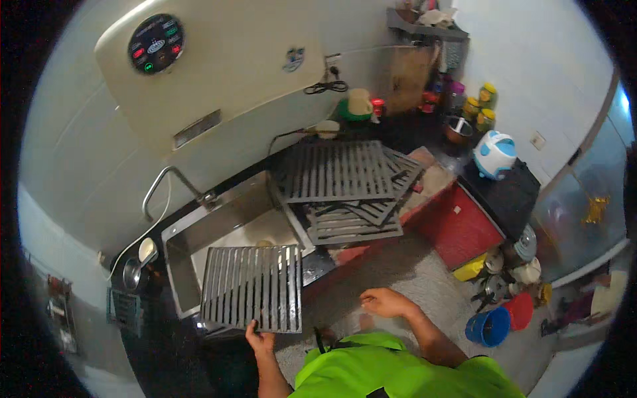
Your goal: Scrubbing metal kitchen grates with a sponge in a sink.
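Note:
My left hand (pixel 261 341) grips the lower edge of a dark grey slatted panel (pixel 251 288), with the thumb on top. Its slats shine as if wet, and it tilts over the front of a stainless steel sink (pixel 181 248), partly covering the basin. My right hand (pixel 385 302) hangs in the air above the floor, right of the panel, its fingers loosely bent and nothing seen in them. Several similar slatted panels (pixel 341 171) lie stacked askew on the counter right of the sink. A curved metal faucet (pixel 171 171) rises behind the basin.
A ladle (pixel 133 272) lies left of the sink. A water heater (pixel 239 64) hangs above. Yellow-lidded jars (pixel 487 94) and a white-and-blue appliance (pixel 495 155) stand in the right corner. Below are a red cabinet door (pixel 460 226), pots (pixel 492 288), a blue bucket (pixel 487 326) and a red bucket (pixel 520 311).

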### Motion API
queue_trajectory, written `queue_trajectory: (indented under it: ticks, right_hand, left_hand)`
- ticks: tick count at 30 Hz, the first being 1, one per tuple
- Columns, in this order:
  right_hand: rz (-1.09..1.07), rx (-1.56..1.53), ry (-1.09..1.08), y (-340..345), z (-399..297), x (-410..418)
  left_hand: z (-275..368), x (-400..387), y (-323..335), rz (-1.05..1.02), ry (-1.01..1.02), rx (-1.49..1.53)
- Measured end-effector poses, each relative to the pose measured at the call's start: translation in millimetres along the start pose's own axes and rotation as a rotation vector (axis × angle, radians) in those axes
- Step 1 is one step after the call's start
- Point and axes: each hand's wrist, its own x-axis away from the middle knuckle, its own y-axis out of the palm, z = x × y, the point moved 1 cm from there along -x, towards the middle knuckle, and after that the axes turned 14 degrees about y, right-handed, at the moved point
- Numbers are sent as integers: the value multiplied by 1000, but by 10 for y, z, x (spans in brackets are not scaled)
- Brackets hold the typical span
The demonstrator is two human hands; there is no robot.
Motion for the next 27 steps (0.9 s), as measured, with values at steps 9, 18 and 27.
queue_trajectory:
  ticks: [9, 18, 27]
  right_hand:
    - [-43, 24, -68, 54, -116, -77]
    - [-36, 13, -210, -314, -1270, 91]
    - [-85, 115, -218, -134, -1347, -54]
  left_hand:
    - [9, -6, -212, -10, -22, -41]
    - [-70, 66, -110, -63, -17, -17]
    - [-44, 174, 105, -66, -11, -102]
